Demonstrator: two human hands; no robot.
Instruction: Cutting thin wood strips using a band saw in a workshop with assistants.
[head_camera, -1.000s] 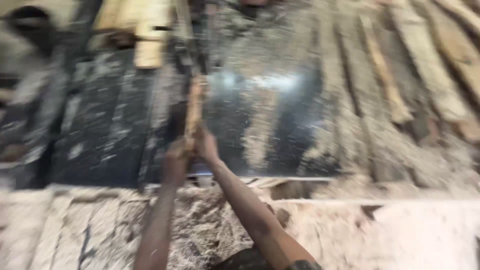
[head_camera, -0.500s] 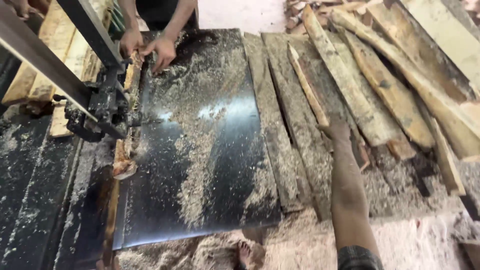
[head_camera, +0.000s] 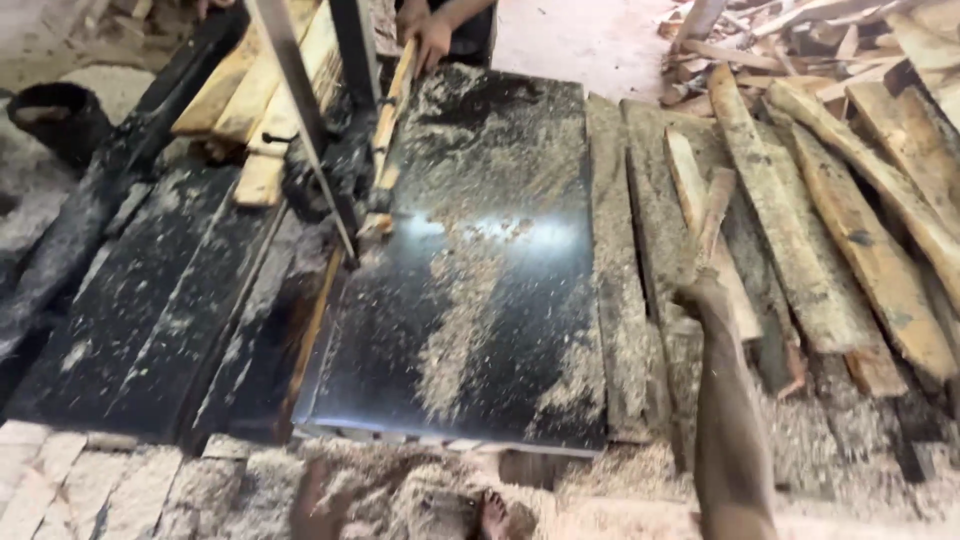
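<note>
One right hand (head_camera: 703, 297) grips a wood strip (head_camera: 713, 212) pointing away, upward.

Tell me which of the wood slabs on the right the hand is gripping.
The narrow, short strip tilted upward over the flat slabs; the right hand grips its lower end, while the others lie untouched.

A right hand (head_camera: 703, 296) grips a thin wood strip (head_camera: 714, 212) among planks (head_camera: 800, 230) right of the dusty black table (head_camera: 480, 300).
</note>
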